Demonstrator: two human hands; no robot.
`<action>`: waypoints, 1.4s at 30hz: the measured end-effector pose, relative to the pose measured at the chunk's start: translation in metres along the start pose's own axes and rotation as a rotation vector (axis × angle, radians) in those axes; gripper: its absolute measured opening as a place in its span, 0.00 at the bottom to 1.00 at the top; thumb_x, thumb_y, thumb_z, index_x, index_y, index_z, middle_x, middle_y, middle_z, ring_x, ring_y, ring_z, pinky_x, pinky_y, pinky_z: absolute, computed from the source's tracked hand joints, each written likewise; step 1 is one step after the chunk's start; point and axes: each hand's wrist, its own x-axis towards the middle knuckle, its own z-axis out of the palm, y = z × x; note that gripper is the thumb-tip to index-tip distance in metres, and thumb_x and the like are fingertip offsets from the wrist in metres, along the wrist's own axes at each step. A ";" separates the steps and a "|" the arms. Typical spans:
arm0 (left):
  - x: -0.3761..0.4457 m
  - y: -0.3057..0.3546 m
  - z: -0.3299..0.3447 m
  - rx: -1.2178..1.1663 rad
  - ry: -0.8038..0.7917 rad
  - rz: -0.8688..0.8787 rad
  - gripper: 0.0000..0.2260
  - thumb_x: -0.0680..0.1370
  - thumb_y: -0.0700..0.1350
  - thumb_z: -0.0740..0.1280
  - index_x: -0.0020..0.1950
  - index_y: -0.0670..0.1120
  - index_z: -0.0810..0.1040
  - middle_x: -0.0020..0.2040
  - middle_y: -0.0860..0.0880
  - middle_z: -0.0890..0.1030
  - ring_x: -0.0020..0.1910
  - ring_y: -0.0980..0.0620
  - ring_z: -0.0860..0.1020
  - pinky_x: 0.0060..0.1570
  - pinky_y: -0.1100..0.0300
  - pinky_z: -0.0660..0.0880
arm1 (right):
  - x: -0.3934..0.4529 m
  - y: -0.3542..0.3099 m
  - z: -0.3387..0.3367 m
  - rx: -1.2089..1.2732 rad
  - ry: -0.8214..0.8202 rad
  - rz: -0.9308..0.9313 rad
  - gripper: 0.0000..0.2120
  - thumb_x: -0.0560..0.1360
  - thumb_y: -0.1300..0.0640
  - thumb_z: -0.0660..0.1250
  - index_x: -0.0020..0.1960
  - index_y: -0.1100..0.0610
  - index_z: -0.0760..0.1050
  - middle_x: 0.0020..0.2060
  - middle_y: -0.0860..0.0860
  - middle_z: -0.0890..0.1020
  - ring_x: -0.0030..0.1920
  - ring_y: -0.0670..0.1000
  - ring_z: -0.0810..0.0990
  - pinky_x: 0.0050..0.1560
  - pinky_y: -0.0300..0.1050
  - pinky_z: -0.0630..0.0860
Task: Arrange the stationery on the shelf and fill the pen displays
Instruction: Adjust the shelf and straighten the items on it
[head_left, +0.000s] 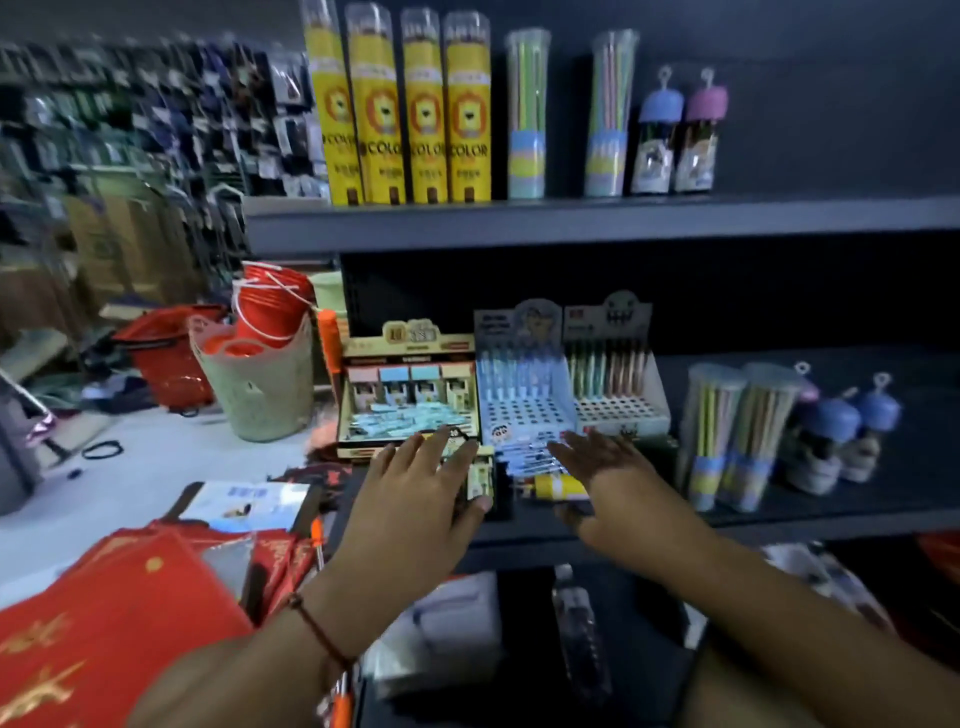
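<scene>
On the middle shelf, both hands reach in with fingers spread. The left hand rests flat on a small box; the right hand, holding nothing, hovers above loose packed pens near the blue pen display. The pens look light and slippery in film; take them by the bundle's middle. The cardboard displays are stiff but thin.

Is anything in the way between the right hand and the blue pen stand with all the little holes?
Yes. A loose pile of blue pen packets lies on the shelf between the right hand and the blue pen stand, right against its front.
</scene>
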 end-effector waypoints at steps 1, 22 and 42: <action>0.003 0.004 0.011 -0.006 -0.021 0.004 0.27 0.78 0.63 0.56 0.73 0.52 0.69 0.72 0.47 0.71 0.69 0.42 0.71 0.66 0.43 0.69 | 0.002 0.008 0.011 0.004 -0.019 0.013 0.34 0.83 0.43 0.57 0.81 0.46 0.41 0.81 0.47 0.43 0.80 0.52 0.40 0.79 0.49 0.39; 0.011 0.040 0.098 -0.185 -0.128 0.056 0.26 0.80 0.62 0.57 0.77 0.53 0.63 0.74 0.50 0.68 0.73 0.46 0.65 0.72 0.49 0.61 | 0.043 0.065 0.108 0.134 0.271 0.226 0.20 0.73 0.50 0.73 0.63 0.55 0.75 0.58 0.55 0.74 0.61 0.61 0.71 0.65 0.54 0.65; -0.012 0.061 0.054 -1.561 -0.172 -0.517 0.07 0.78 0.44 0.68 0.55 0.46 0.79 0.50 0.44 0.84 0.46 0.49 0.84 0.48 0.49 0.82 | -0.036 -0.029 0.071 1.012 0.320 0.219 0.17 0.67 0.52 0.79 0.47 0.46 0.72 0.41 0.43 0.81 0.41 0.42 0.79 0.41 0.40 0.76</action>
